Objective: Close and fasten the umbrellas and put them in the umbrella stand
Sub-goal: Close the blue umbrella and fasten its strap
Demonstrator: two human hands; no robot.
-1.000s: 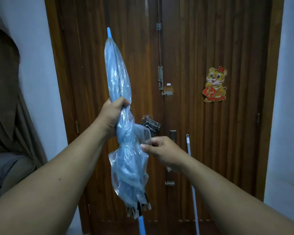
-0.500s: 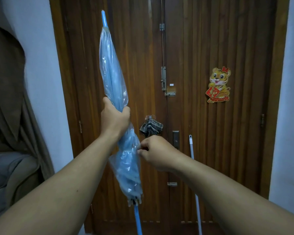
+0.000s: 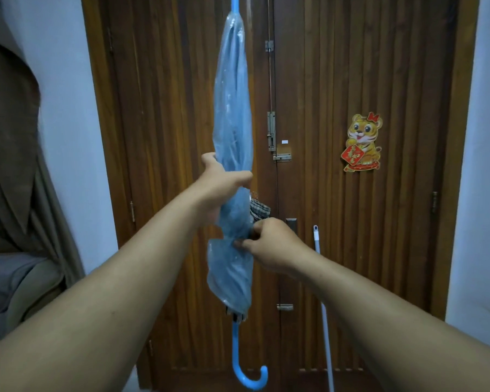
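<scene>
A clear blue umbrella [image 3: 232,120] is folded and held upright in front of me, tip up, its hooked blue handle [image 3: 249,377] hanging at the bottom. My left hand [image 3: 224,188] grips the rolled canopy around its middle. Just below, my right hand [image 3: 269,244] pinches the canopy at its narrow waist, where the plastic is cinched in; a strap is not clearly visible under my fingers. A small checked folding umbrella [image 3: 259,210] hangs on the door behind. No umbrella stand is in view.
A dark wooden double door [image 3: 337,193] with bolts and a tiger sticker [image 3: 362,142] fills the view ahead. A white pole [image 3: 324,306] leans against it at the right. A brown curtain [image 3: 12,137] and a grey seat [image 3: 12,284] are at the left.
The umbrella has swung from tilting left to nearly vertical and risen, so its hooked handle now shows. My right hand stays at the cinched waist of the canopy.
</scene>
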